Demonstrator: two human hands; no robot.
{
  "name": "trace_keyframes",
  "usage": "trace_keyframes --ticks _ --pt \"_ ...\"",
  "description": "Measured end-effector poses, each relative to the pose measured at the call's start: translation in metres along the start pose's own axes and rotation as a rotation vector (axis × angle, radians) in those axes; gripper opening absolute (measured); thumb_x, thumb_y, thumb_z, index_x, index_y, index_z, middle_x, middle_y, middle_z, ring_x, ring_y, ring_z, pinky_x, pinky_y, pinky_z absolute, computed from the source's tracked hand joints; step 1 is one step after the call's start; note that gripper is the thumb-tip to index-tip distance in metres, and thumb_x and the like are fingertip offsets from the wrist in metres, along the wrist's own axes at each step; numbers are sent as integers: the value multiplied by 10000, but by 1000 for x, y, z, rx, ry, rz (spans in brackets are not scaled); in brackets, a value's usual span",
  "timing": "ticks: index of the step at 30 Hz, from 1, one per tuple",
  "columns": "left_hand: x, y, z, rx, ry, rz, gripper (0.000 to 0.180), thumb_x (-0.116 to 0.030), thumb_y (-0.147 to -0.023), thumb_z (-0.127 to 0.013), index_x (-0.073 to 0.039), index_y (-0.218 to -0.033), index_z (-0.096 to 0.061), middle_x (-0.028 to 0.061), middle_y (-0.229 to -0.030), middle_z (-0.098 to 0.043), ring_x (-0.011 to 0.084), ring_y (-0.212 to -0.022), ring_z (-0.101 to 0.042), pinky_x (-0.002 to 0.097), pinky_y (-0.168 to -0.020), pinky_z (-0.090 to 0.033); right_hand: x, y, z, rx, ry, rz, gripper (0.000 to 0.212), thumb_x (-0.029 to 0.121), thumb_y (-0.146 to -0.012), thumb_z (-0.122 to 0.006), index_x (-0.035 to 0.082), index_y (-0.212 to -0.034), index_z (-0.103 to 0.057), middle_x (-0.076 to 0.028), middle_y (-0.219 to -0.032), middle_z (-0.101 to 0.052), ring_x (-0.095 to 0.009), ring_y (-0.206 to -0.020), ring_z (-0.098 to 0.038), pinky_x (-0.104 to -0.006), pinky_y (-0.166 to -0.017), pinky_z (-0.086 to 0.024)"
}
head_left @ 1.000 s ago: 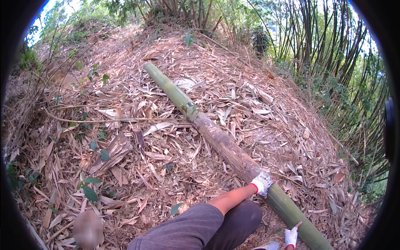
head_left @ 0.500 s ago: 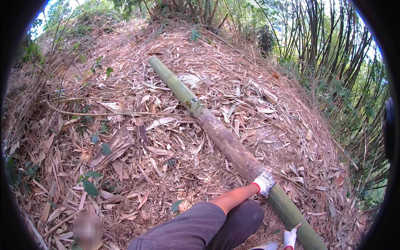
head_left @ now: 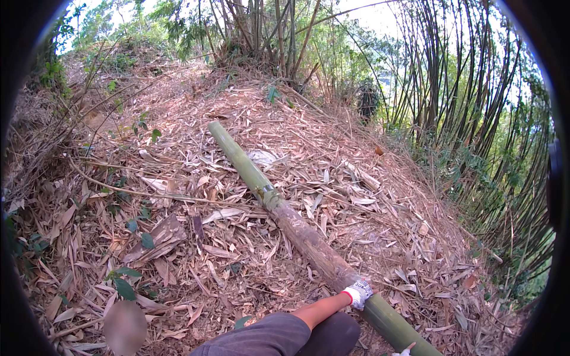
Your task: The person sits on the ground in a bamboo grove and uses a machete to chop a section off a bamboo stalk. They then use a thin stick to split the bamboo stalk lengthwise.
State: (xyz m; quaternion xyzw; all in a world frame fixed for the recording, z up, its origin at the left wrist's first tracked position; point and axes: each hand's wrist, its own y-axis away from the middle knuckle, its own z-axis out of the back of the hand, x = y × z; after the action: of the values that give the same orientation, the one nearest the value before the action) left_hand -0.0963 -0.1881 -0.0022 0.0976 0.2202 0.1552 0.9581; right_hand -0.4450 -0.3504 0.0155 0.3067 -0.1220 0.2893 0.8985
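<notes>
A long bamboo pole (head_left: 244,167) lies slantwise over dry leaves, from the upper middle to the lower right edge. Green at both ends, it has a rough brown stretch between. My left hand (head_left: 358,293), in a white knit glove with a red cuff, is closed over the pole where the brown meets the lower green part. Farther down, my right hand (head_left: 404,352) barely shows at the lower edge, also in a white glove. One bare fingertip is stretched out against the pole's side; its other fingers are cut off from view.
Dry bamboo leaves (head_left: 178,249) and husks cover the sloping ground. A thin bent stick (head_left: 148,194) crosses left of the pole. Bamboo clumps stand at the back (head_left: 261,35) and along the right (head_left: 451,77). Small green plants (head_left: 124,289) grow at the left.
The view has tilted upward, so the pole and both hands sit lower in the picture. My left hand keeps its place on the pole; less of my right hand shows.
</notes>
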Motion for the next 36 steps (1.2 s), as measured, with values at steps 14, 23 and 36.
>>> trace_keyframes --ticks 14,23,36 --pt "9 14 -24 -192 -75 21 978 -287 -535 -834 -102 -1384 -383 126 -1416 -387 349 -1327 -331 508 -1122 -232 -2 -1 -2 17 37 0 958 305 -809 -563 7 -1467 67 -342 -1079 -592 -456 -1024 -588 -454 -887 -465" --pt "16 43 -4 -151 156 178 557 -351 -759 -681 -70 -1221 -549 186 -1230 -535 363 -1170 -494 470 -988 -385 5 0 2 28 133 -26 1000 367 -790 -554 -7 -1459 89 -355 -1060 -592 -462 -1002 -594 -462 -848 -471" --pt "53 186 -49 -478 520 375 494 -446 -954 -416 14 -986 -594 242 -946 -584 404 -907 -551 490 -791 -401 36 -40 -2 22 231 -99 860 374 -760 -542 -74 -1417 -214 -311 -1150 -576 -426 -1081 -560 -438 -900 -441"
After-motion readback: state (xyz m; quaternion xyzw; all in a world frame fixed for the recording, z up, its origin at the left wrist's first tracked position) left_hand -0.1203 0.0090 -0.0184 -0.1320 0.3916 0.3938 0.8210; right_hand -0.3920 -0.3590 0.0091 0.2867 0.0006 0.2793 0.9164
